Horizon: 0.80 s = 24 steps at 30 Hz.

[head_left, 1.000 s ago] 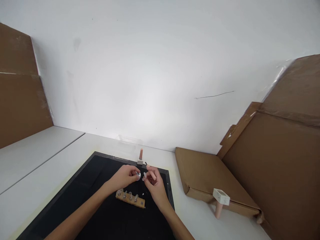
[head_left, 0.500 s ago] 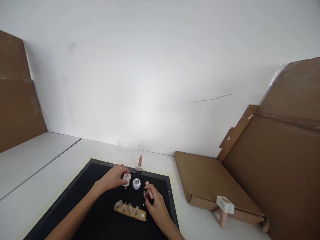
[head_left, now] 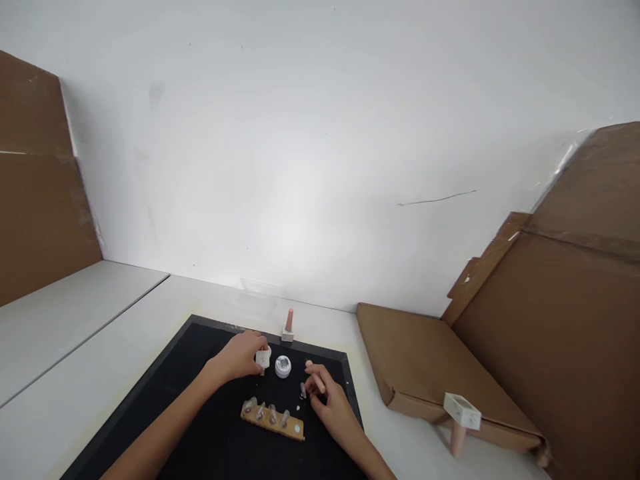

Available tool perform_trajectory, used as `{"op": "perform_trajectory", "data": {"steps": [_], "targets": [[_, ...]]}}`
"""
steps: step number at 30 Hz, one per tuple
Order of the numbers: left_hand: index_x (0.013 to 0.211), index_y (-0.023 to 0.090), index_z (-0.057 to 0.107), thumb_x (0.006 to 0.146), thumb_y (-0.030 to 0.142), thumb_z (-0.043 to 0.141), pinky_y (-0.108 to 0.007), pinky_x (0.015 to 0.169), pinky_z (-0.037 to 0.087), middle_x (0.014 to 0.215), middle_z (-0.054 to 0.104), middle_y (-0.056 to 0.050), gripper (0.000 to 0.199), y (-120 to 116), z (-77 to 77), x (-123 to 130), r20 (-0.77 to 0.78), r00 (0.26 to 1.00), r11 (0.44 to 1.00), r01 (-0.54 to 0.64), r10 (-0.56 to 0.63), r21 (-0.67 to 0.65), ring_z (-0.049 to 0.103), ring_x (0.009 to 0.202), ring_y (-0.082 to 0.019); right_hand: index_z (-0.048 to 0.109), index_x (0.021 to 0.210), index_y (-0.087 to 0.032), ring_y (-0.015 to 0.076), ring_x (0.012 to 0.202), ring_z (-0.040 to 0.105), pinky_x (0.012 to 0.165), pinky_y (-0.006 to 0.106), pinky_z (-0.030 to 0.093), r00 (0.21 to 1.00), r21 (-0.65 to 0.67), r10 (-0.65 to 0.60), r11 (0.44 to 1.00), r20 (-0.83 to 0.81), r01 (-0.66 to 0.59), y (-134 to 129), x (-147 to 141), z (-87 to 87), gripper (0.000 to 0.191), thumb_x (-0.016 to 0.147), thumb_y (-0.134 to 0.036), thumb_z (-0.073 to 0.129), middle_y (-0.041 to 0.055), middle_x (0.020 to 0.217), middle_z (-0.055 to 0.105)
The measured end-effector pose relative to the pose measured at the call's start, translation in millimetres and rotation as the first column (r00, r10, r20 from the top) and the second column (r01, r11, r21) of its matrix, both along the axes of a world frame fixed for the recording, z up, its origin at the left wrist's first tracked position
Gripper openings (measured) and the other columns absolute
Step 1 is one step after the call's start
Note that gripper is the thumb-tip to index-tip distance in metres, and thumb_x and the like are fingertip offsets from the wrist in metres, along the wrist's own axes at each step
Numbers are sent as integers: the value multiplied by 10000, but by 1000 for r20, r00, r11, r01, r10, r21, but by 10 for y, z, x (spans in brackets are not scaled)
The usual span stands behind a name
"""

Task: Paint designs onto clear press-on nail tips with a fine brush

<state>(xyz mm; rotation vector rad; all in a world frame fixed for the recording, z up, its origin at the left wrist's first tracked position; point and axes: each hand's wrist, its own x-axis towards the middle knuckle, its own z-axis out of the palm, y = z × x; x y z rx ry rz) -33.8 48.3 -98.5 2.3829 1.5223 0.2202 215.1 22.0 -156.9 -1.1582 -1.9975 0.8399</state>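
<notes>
My left hand (head_left: 245,355) is closed on a small white square bottle (head_left: 263,359), its marked face towards me and its neck pointing down towards me. A white round piece shows partly behind it. In my right hand (head_left: 330,400) is a pink stick-like bottle cap (head_left: 319,382), held between the fingers; whether a brush is on its end is too small to tell. Between the hands stands a round white jar (head_left: 283,367) with a shiny top. Nearer me, a wooden strip (head_left: 283,427) bears several clear nail tips (head_left: 273,414). A small clear piece (head_left: 303,390) lies beside my right fingers.
A black mat (head_left: 210,427) lies under the work on the white table (head_left: 125,327). A pink-capped white bottle (head_left: 287,333) stands at its far edge. Another (head_left: 463,413) is at the right, by a flat cardboard box (head_left: 430,360). A clear tray (head_left: 257,293) sits against the wall.
The whole view has shifted slightly, so things appear farther right. The white bottle has turned a little in my left hand, and its marking now shows. My right hand keeps its hold.
</notes>
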Motion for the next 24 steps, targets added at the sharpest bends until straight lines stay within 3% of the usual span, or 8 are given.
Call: {"op": "perform_trajectory", "data": {"steps": [5,8,10,12,15,18,21,24], "targets": [[1177,162,553,905,274,556,-429,818,525,1188,585,-94,295,-35,165,-118,119,992,999,-36,34,9,612,984,-229,555,1145,-161,186,926,626,788,388,535,998,60,-68,996,-14,68,-17,32,300,269,916,-302,543,69,1126,605],[1153,158,566,904,280,555,-421,811,526,1164,598,-89,277,-100,346,-245,254,965,998,-61,56,9,616,967,-223,563,1118,-152,169,868,635,754,367,539,997,122,-70,990,-26,73,-109,-7,613,259,920,-316,536,58,1062,624],[1038,140,621,832,305,635,-385,769,525,1007,652,-72,264,-177,496,-325,365,927,996,-90,82,5,628,880,-224,572,1080,-151,158,816,640,755,363,534,998,176,-48,983,-28,52,-206,-70,867,236,928,-322,515,34,936,646],[1004,157,639,767,308,668,-337,729,517,910,669,-54,283,-279,658,-381,476,874,993,-117,102,2,623,820,-220,588,1053,-207,152,821,643,782,308,523,1000,230,-14,973,-21,18,-317,-154,1131,189,936,-295,470,15,813,654],[939,178,659,738,309,660,-303,735,494,900,668,-40,240,-449,882,-421,608,787,991,-133,104,3,603,812,-201,607,1061,-253,135,721,645,706,254,523,998,322,55,945,-3,-51,-490,-289,1494,202,926,-249,457,1,759,652],[955,162,651,751,338,642,-293,718,480,868,648,-44,270,-588,1033,-448,694,708,983,-182,131,0,581,775,-183,603,1114,-299,148,659,627,630,262,509,994,430,112,897,6,-104,-649,-410,1766,241,909,-241,491,-6,709,638],[957,165,661,749,331,656,-289,684,472,820,629,-41,266,-683,1106,-486,792,591,973,-228,154,-19,560,734,-173,590,1147,-316,159,567,601,544,279,498,989,571,150,811,5,-126,-770,-509,1919,274,907,-217,502,-10,630,609],[911,177,690,722,309,704,-277,639,464,783,639,-39,231,-755,1148,-511,870,470,974,-223,148,-46,547,693,-166,583,1174,-295,167,487,585,467,281,490,993,656,107,754,-54,-46,-834,-568,1961,272,922,-252,491,2,589,607]]}}
